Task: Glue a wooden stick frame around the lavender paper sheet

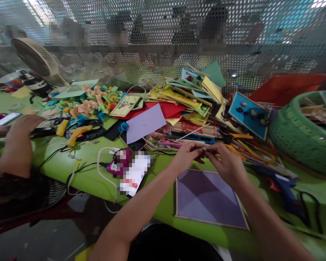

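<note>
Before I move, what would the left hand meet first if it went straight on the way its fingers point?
Most likely the right hand: the left hand faces it almost tip to tip. Whether they already touch is hard to tell.

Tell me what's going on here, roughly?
A person's left hand and right hand meet at the fingertips on what looks like a small pale piece, too small to identify. Below them, a purple card edged with thin strips lies flat on the green table. A blue glue gun lies to the right, and a pile of cards sits beyond the hands. Another person's arm is at the far left.
</note>
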`<state>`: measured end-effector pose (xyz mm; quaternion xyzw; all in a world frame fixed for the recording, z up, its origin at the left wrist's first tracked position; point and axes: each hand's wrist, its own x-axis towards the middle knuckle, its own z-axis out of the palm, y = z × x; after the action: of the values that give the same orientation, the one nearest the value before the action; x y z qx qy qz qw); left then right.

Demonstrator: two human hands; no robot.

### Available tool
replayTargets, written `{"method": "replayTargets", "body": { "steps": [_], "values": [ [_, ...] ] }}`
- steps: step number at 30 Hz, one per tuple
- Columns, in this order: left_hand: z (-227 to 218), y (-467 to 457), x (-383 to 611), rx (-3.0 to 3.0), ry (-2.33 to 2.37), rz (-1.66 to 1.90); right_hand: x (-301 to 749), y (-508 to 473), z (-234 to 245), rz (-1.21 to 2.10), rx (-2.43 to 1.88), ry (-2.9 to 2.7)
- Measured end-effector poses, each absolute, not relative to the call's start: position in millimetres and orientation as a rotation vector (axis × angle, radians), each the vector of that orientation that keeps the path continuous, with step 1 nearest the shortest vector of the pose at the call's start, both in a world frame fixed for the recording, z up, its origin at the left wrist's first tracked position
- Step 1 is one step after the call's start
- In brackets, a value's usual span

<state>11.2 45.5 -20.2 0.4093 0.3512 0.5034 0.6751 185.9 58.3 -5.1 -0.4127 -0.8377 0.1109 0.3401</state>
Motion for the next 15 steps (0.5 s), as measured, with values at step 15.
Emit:
{"method": "replayTargets", "body": {
  "steps": [15],
  "values": [
    [-17.5, 42.8, 11.8, 0.865, 0.762, 1.144, 185.8, 57.1, -1.7, 0.261, -1.049, -2.196]
  ]
}}
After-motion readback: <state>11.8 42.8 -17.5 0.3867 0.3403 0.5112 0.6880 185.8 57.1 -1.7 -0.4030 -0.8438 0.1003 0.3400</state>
